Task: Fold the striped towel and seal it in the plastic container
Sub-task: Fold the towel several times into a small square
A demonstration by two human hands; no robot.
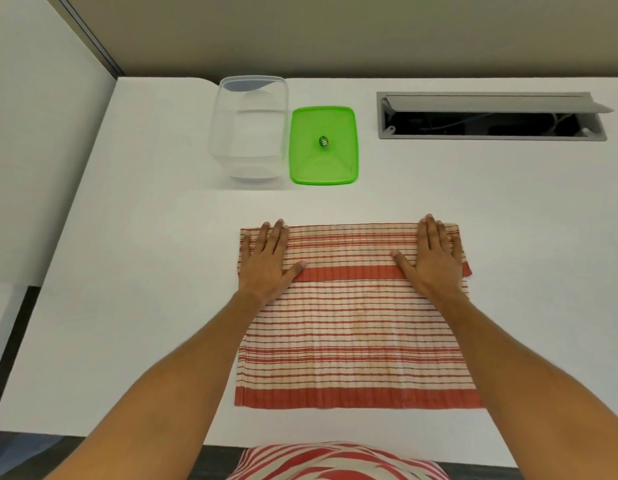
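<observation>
Bright, even overhead light, we see only faint soft shadows on the white tabletop (439,188) beside the clear container (248,129), mild overall softness, wide-angle bending of the tabletop's edges toward the corners.

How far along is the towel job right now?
Early. The striped towel lies flat on the table; whether it is already folded once I cannot tell. In hand: the left hand and right hand press flat on its far corners. Left: folding, loading the empty clear container, and sealing it with the green lid beside it.
</observation>
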